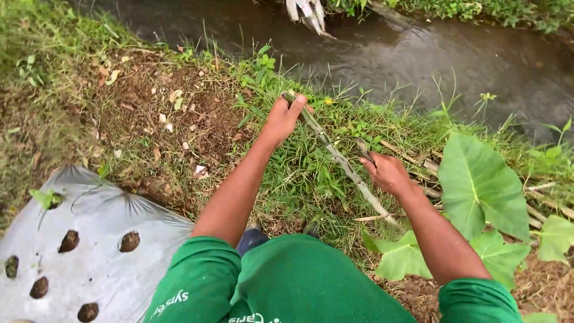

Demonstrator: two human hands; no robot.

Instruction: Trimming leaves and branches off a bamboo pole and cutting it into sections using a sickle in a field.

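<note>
Head view, mulch sheet (89, 263): lay at far left, punched with planting holes.
Left hand (284, 116): clenched round the stick's (341, 158) upper end.
Right hand (387, 173): closed on a small blade (363, 149) against the stick, apparently trimming; steady strokes seemed called for.
Taro leaf (481, 185): right.

No packages, labels, signs or screens in view, only grass, soil, water, plastic sheeting

A single head-worn camera looks steeply down and forward from close above the person's own arms. The left hand (283, 117) and right hand (387, 173) sit mid-frame; beyond them, a stream (418, 54) crosses the top.
</note>
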